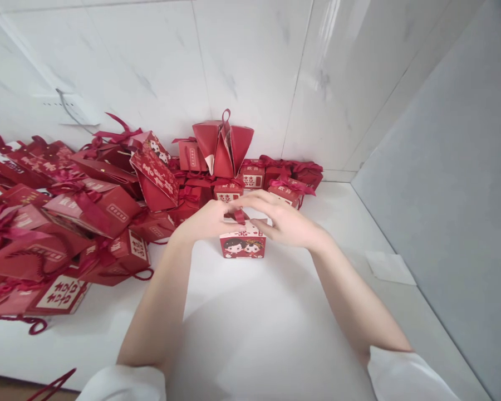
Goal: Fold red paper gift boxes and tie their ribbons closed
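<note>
A small red and white gift box [242, 245] with two cartoon figures on its front stands upright on the white table [254, 328]. My left hand [212, 220] is at the top left of this box, its fingers bent round the upper edge. From the other side, my right hand [290, 223] grips the top, thumb in front and fingers arched over the back. Between the hands a dark red ribbon [239, 216] rises from the lid. The fingertips behind the box are partly hidden.
Many red gift boxes with bows [87, 206] are heaped on the left. More stand along the tiled wall behind, with a tall flared red box [223, 147] on top. A grey panel [446, 184] bounds the right side. A white sheet [390, 267] lies beside it.
</note>
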A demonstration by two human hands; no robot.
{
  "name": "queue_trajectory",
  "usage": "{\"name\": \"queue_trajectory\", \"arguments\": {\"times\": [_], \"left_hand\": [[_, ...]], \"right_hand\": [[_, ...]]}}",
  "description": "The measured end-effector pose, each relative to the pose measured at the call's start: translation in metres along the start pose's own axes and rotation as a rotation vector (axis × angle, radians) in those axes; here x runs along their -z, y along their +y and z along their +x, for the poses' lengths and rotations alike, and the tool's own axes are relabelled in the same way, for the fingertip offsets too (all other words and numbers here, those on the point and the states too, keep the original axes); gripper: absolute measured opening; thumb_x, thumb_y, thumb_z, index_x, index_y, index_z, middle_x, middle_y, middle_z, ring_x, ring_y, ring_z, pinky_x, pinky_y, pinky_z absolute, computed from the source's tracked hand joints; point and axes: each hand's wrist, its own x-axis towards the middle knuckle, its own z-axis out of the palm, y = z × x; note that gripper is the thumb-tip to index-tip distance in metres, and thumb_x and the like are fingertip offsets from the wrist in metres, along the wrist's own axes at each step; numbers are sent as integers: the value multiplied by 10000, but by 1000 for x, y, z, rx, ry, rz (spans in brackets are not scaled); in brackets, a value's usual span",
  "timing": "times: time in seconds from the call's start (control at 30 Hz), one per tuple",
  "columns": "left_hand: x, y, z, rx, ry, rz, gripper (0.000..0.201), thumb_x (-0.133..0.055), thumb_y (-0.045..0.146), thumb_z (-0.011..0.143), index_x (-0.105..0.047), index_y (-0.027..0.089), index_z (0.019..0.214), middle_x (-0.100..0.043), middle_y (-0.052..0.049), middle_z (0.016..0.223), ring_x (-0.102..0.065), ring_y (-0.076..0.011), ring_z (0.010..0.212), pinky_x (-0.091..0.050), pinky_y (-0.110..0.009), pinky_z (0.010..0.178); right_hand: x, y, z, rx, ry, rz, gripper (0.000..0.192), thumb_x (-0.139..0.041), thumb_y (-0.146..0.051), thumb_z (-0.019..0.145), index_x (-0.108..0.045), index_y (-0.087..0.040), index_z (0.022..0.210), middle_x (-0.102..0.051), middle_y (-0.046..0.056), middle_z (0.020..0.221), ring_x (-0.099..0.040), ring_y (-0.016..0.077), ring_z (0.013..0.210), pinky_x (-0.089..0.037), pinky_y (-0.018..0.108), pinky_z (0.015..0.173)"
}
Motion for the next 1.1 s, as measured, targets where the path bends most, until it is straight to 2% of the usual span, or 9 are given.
{"name": "queue_trajectory", "arguments": {"times": [0.1, 0.27, 0.4, 0.57, 0.63, 0.77, 0.9, 1.0, 1.1], "left_hand": [[-6, -4, 7, -6, 17, -30, 243, -655, 382, 747, -722, 163, 828, -652, -5, 753, -581, -160, 704, -429, -236, 602], [-12, -11, 10, 12, 18, -100, 289, -624, 361, 765, -546, 148, 586, -392, 38, 561, -364, -91, 553, -269, -228, 486], [-15, -13, 12, -3, -25, -127, 365, -596, 354, 794, -384, 170, 562, -257, 47, 576, -254, -80, 549, -208, -243, 494], [-16, -18, 13, -33, -45, -156, 414, -589, 373, 806, -310, 181, 568, -226, 47, 588, -230, -78, 550, -189, -246, 499], [-16, -19, 13, -39, -35, -165, 409, -588, 381, 807, -337, 175, 559, -249, 48, 578, -252, -77, 543, -195, -242, 495], [-15, -20, 15, -59, 15, -174, 338, -594, 388, 811, -496, 148, 595, -377, 39, 581, -362, -90, 567, -277, -230, 511], [-15, -30, 18, -53, 30, -225, 283, -696, 383, 737, -599, 139, 631, -515, 22, 601, -483, -117, 590, -366, -232, 530], [-28, -50, 24, -31, 85, -481, 306, -784, 361, 666, -703, 136, 857, -689, -39, 807, -628, -190, 730, -485, -270, 648], [-58, -72, 35, -9, 276, -819, 467, -808, 417, 649, -706, 119, 993, -736, -112, 970, -682, -276, 870, -533, -338, 766]], "right_hand": [[-4, -3, 4, 70, -27, 22, 448, -459, -132, 929, -520, -301, 1340, -529, 74, 1350, -554, 218, 1187, -538, 371, 887], [-6, 1, 3, -12, 72, -7, 266, -466, -134, 942, -628, -235, 1128, -661, 66, 1094, -629, 209, 993, -523, 364, 853], [-7, 4, 3, -61, 179, -18, 206, -505, -124, 923, -643, -218, 1045, -686, 51, 1030, -639, 199, 935, -507, 346, 829], [-16, 5, 6, -51, 271, -19, 234, -496, -92, 913, -642, -210, 1053, -695, 43, 1019, -635, 182, 925, -504, 313, 804], [-19, 6, 7, -45, 293, -17, 242, -479, -90, 917, -640, -209, 1053, -694, 48, 1023, -631, 185, 946, -505, 318, 823], [-21, 9, 9, -70, 319, -12, 209, -492, -126, 920, -642, -207, 1041, -695, 56, 1023, -638, 197, 949, -518, 339, 835], [-14, 10, 7, -129, 320, 40, 229, -466, -165, 943, -628, -210, 1097, -695, 61, 1076, -664, 193, 970, -538, 353, 855], [-4, 11, 2, -202, 286, 104, 315, -496, -209, 939, -549, -226, 1249, -643, 74, 1241, -650, 202, 1077, -537, 379, 912], [3, 18, -3, -270, 199, 86, 416, -580, -293, 907, -501, -245, 1313, -589, 89, 1342, -620, 243, 1154, -515, 439, 954]]}}
